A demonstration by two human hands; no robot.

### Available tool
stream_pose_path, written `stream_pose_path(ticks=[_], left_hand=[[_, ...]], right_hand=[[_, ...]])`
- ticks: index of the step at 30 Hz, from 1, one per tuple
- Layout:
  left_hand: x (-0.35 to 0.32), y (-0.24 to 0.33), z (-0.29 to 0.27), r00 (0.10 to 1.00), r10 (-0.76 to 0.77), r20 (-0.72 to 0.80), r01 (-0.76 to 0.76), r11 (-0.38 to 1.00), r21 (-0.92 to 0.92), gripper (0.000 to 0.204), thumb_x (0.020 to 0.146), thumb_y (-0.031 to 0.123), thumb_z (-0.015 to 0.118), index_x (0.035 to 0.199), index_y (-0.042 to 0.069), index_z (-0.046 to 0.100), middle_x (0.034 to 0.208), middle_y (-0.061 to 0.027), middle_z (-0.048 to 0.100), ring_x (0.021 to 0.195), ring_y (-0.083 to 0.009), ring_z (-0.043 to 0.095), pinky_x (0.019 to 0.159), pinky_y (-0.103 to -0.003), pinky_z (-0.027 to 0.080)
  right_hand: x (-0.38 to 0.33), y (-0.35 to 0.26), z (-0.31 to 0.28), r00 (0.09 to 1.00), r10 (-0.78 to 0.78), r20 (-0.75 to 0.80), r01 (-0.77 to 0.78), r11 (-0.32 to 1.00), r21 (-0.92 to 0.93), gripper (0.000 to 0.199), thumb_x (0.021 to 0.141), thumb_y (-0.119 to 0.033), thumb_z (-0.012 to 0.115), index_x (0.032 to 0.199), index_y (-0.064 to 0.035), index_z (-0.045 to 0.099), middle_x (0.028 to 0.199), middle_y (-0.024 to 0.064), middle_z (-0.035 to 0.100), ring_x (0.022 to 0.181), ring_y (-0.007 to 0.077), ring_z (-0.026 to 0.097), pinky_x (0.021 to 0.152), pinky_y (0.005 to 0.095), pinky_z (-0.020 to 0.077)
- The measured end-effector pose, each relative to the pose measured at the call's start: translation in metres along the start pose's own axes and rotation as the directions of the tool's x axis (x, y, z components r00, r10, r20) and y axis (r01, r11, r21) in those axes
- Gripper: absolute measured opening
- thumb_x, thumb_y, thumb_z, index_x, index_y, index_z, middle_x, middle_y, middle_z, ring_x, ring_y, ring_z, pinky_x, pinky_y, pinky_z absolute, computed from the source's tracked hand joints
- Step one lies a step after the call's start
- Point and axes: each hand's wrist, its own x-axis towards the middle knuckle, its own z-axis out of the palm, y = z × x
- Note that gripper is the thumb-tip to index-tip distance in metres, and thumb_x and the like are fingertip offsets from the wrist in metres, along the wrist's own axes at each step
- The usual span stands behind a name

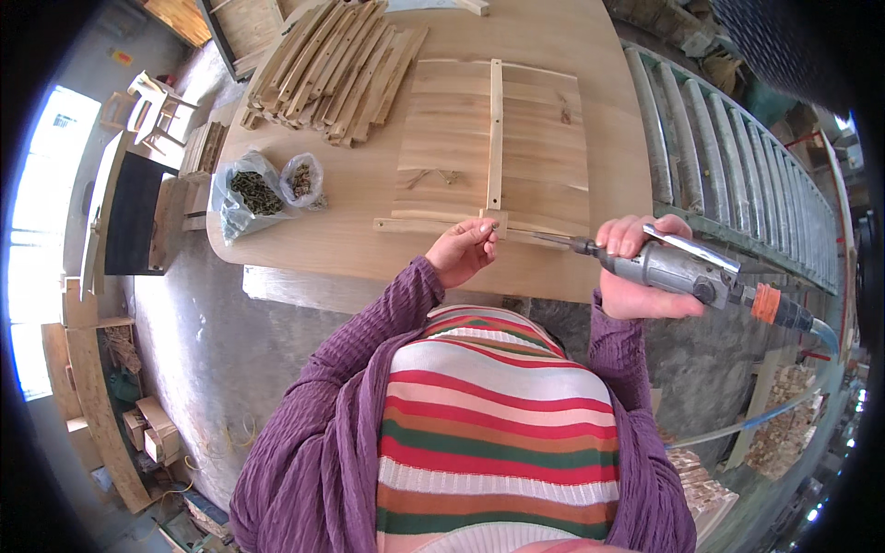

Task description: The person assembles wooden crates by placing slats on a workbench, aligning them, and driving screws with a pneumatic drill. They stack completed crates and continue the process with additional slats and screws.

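My right hand [636, 269] is wrapped round a silver air screwdriver [666, 267], its long bit pointing left. A hose runs from the tool's rear. Between the thumb and fingers of my left hand [464, 251] is a small dark screw, mostly hidden, close to the bit's tip. Just beyond, on the table, lies a panel of pale wooden boards [452, 124]. One wooden strip [495, 138] with holes runs across the panel away from me. A small wooden block [494, 222] sits at its near end, beside my left fingertips. Another strip [419, 225] lies along the panel's near edge.
Several loose screws [433, 177] rest on the panel. Two clear plastic bags of screws [253, 192] stand to the left on the table [359, 184]. Behind them is a pile of wooden strips [327, 69]. A roller conveyor [728, 152] runs along the right.
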Motion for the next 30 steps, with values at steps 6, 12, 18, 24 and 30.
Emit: stream_pose_path(ticks=[6, 12, 18, 24, 30], left_hand=[[0.006, 0.002, -0.002, 1.000, 0.000, 0.015, -0.001, 1.000, 0.027, 0.012, 0.089, 0.012, 0.055, 0.098, 0.006, 0.061, 0.080, -0.0029, 0.062, 0.068, -0.0118, 0.055, 0.068, -0.027, 0.047], [0.009, 0.006, -0.004, 1.000, -0.009, 0.018, 0.008, 0.999, 0.049, 0.012, 0.089, 0.011, 0.055, 0.098, 0.006, 0.061, 0.081, -0.0038, 0.062, 0.068, -0.0128, 0.055, 0.068, -0.027, 0.047], [0.011, 0.006, -0.007, 0.999, -0.003, 0.035, 0.001, 0.999, 0.050, 0.012, 0.089, 0.012, 0.056, 0.098, 0.006, 0.062, 0.080, -0.0039, 0.062, 0.069, -0.0128, 0.057, 0.070, -0.027, 0.049], [0.011, 0.004, -0.006, 0.999, -0.035, 0.017, 0.035, 0.999, 0.012, 0.011, 0.089, 0.013, 0.056, 0.096, 0.006, 0.061, 0.080, -0.0038, 0.063, 0.069, -0.0121, 0.059, 0.067, -0.025, 0.050], [0.009, 0.005, -0.008, 0.999, -0.036, 0.034, 0.032, 0.994, 0.108, 0.010, 0.088, 0.014, 0.058, 0.095, 0.006, 0.061, 0.081, -0.0037, 0.062, 0.071, -0.0111, 0.058, 0.068, -0.025, 0.049]], right_hand=[[0.014, 0.019, 0.008, 0.997, 0.063, 0.053, -0.067, 0.996, 0.065, 0.092, 0.059, -0.085, 0.049, 0.105, -0.0051, 0.044, 0.066, 0.0074, 0.053, 0.060, 0.0185, 0.052, 0.056, 0.0324, 0.0443], [0.020, 0.035, 0.011, 0.991, 0.120, 0.054, -0.124, 0.989, 0.084, 0.093, 0.059, -0.085, 0.049, 0.105, -0.0043, 0.045, 0.066, 0.0067, 0.052, 0.059, 0.0173, 0.050, 0.056, 0.0329, 0.0431], [0.017, 0.041, 0.010, 0.984, 0.171, 0.044, -0.173, 0.983, 0.055, 0.092, 0.060, -0.085, 0.047, 0.107, -0.0061, 0.046, 0.068, 0.0048, 0.052, 0.060, 0.0160, 0.048, 0.058, 0.0323, 0.0414], [0.016, 0.042, 0.011, 0.983, 0.183, 0.027, -0.184, 0.983, 0.021, 0.092, 0.061, -0.086, 0.045, 0.107, -0.0065, 0.047, 0.068, 0.0044, 0.052, 0.061, 0.0157, 0.049, 0.057, 0.0318, 0.0417], [0.014, 0.040, 0.013, 0.973, 0.223, -0.057, -0.225, 0.974, -0.025, 0.091, 0.062, -0.087, 0.041, 0.106, -0.0077, 0.047, 0.068, 0.0037, 0.052, 0.060, 0.0155, 0.048, 0.057, 0.0314, 0.0408]])
